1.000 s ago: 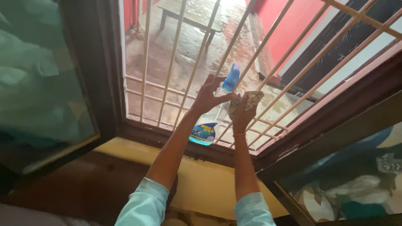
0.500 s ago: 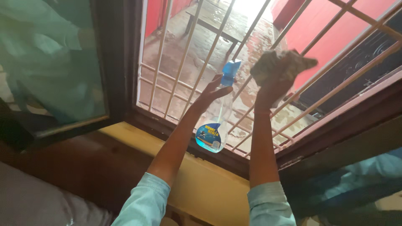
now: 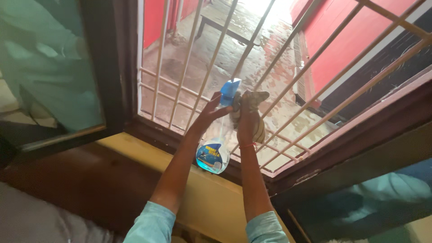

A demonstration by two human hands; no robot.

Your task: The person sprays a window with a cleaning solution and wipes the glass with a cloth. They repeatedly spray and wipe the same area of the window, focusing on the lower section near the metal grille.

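Your left hand (image 3: 210, 109) has its fingers (image 3: 215, 97) wrapped around the neck of the spray bottle (image 3: 216, 148), just under its blue trigger head, so the bottle hangs against the window grille (image 3: 189, 58). Your right hand (image 3: 247, 121) grips a bunched cloth (image 3: 253, 100), pressed on a slanted bar right beside the trigger head. The dark window frame (image 3: 153, 137) runs just below the bottle; open gaps lie between the bars on both sides.
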